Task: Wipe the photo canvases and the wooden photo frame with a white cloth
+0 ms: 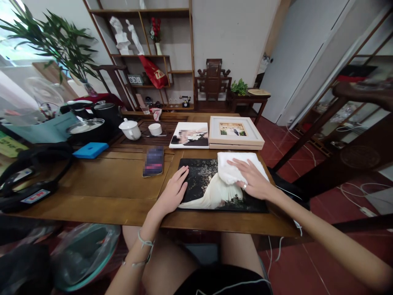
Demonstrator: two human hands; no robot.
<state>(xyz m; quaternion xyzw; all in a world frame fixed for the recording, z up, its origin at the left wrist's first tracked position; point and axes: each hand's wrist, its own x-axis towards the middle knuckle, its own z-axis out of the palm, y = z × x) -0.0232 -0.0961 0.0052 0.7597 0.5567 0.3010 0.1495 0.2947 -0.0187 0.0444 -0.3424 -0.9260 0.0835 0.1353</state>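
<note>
Cloth point(227, 172) at the two-o'clock part of a dark picture panel point(198, 176), long axis nine to three, directly beneath the nearer right hand point(253, 181), fingers outstretched and resting without gripping, with left hand point(173, 189) flat, fingers extended, gripping nothing, at the panel's nine-o'clock edge.

tally at the counter point(123, 186):
two hands point(174, 190) point(254, 180), one white cloth point(227, 174), one dark picture panel point(196, 176), one phone point(154, 162), one lidded white cup point(130, 130), one blue block point(91, 150).

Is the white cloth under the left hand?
No, the white cloth is under the right hand; the left hand rests at the edge of the dark picture.
</note>
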